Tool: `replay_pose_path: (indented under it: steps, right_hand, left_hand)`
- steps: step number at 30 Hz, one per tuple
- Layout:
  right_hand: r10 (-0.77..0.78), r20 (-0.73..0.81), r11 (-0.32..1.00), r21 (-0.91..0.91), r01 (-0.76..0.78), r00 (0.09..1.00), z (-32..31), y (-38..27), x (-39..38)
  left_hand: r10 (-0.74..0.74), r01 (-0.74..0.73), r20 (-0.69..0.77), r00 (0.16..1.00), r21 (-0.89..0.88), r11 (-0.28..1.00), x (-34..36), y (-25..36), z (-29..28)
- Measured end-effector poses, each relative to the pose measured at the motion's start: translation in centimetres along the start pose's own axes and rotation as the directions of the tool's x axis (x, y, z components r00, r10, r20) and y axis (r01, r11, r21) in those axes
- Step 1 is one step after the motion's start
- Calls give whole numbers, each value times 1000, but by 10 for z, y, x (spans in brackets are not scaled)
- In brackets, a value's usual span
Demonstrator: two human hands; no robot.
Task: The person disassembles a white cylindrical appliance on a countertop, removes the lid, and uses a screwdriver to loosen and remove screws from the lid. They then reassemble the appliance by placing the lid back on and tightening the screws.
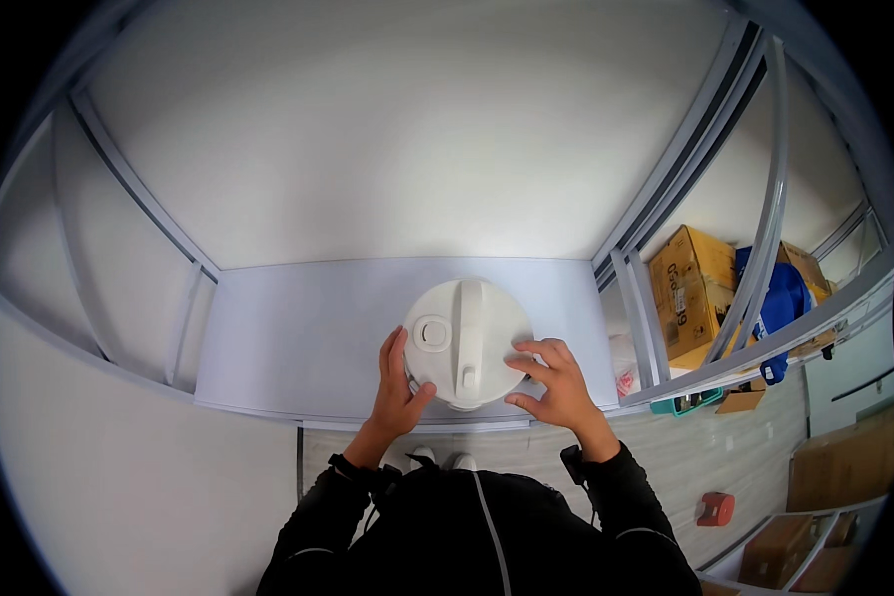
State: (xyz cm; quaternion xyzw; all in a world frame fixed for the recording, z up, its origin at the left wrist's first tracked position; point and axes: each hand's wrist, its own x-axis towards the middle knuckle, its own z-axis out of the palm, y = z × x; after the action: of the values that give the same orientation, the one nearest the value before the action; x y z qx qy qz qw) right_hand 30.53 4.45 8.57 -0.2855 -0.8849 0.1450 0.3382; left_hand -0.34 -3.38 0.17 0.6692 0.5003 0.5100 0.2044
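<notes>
A round white rice cooker [505, 316] stands on the pale shelf, seen from above. Its handle [471, 323] lies across the lid, with a rounded vent piece [431, 334] to the left and a small button [469, 376] at the near end. My left hand [397, 392] is at the cooker's left side, fingers stretched along it and thumb apart near the front. On the other side my right hand [556, 385] has its fingers spread, the tips over the right edge of the lid. Whether those tips press on it I cannot tell.
The pale shelf [298, 338] runs along a white wall [397, 149], between metal frame posts [651, 318]. To the right are cardboard boxes [690, 293], a blue cloth item [785, 303] and a green bin [690, 402]. A red stool [715, 509] stands on the floor.
</notes>
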Motion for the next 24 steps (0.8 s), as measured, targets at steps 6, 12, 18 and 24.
replay_pose_path:
  steps: [6,12,18,24]
  right_hand:
    - [176,-212,984,46,-170,961,34,10,3]
    - [393,-109,906,213,-364,913,62,12,10]
    - [430,-45,876,264,-404,902,63,12,10]
    - [415,-67,891,234,-390,908,68,16,5]
  left_hand:
    - [-178,150,-92,980,-249,957,9,-9,13]
    - [-351,302,-24,936,-458,836,22,4,19]
    - [-357,295,-18,934,-525,798,20,4,21]
    - [-337,279,-17,942,-520,808,18,-3,23]
